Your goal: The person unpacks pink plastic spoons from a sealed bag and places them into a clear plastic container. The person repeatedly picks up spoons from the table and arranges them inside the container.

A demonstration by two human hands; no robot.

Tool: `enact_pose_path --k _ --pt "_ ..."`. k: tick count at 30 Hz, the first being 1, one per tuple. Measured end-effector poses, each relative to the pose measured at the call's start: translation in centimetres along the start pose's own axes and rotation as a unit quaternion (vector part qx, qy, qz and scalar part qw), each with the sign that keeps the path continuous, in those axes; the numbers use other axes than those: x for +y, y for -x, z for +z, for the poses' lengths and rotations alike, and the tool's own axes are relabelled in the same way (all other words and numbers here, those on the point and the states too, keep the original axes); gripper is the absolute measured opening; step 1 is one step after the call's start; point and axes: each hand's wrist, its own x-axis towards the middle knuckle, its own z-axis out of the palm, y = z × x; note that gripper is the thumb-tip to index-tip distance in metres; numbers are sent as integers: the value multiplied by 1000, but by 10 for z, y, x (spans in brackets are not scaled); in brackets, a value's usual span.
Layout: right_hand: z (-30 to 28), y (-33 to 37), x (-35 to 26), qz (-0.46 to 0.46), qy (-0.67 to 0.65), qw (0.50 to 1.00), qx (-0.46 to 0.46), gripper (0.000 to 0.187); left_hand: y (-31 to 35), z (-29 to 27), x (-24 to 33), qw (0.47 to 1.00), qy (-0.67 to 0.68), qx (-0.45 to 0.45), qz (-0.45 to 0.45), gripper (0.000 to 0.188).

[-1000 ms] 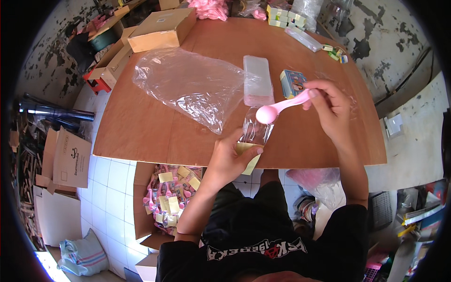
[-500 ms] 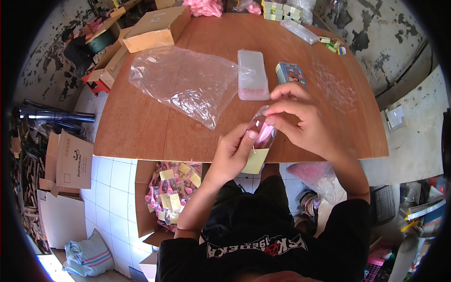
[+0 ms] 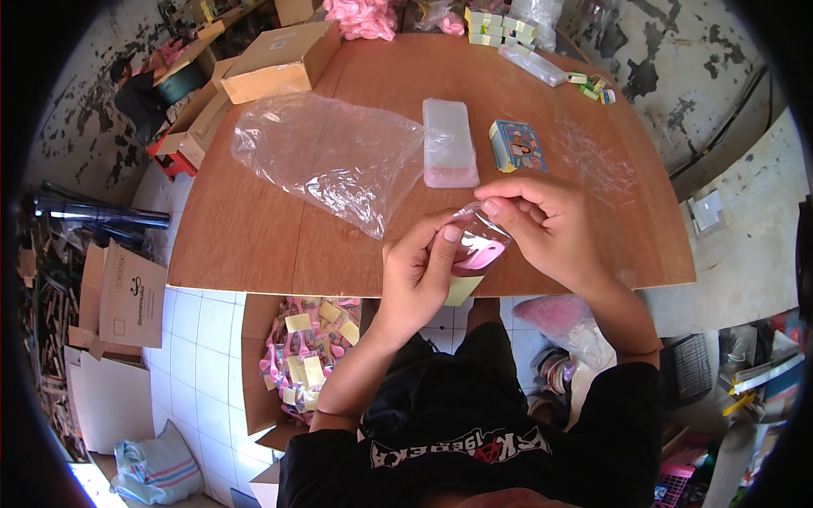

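Above the table's near edge, my left hand [image 3: 413,264] grips a small clear plastic bag [image 3: 479,222], its thumb on the front. Inside the bag lies a pink plastic piece [image 3: 485,256] with a rounded, handle-like end; the rest of it is hidden. A pale yellow card [image 3: 461,290] shows at the bag's lower end. My right hand [image 3: 546,222] pinches the bag's upper edge between thumb and forefinger. Just beyond the hands lie a stack of clear plastic sleeves [image 3: 449,135] and a blue printed pack of cards [image 3: 519,146].
A large crumpled plastic bag [image 3: 330,157] covers the table's left middle. A cardboard box [image 3: 279,61] stands far left. Below the near edge, an open carton [image 3: 257,360] holds many packed pink pieces. Pink goods [image 3: 364,17] sit at the back. Another person [image 3: 140,97] works far left.
The bag has tilted, bringing the pink piece's rounded end toward the right. My right hand has shifted slightly right and down, still pinching the bag's edge. The whole view has shifted a little.
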Motion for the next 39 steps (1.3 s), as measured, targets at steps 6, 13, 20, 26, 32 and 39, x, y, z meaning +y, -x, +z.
enact_pose_path --k 6,13,20,26,32,39 --pt "-3 7 -9 -301 284 909 57 16 0 9 13 1000 -24 13 -15 23" --pt "-3 10 -3 -286 395 872 43 17 2 13 18 982 -166 -14 88 18" --pt "-5 11 0 -279 446 850 31 16 -4 8 13 949 -270 -67 149 16" --pt "-18 11 8 -64 151 986 -11 12 -5 6 12 982 -140 -110 69 22" --pt "-45 7 53 37 -396 911 106 15 1 9 3 999 15 -8 46 26" --pt "-203 -29 172 123 -247 957 89 23 -11 19 -3 995 53 59 57 19"
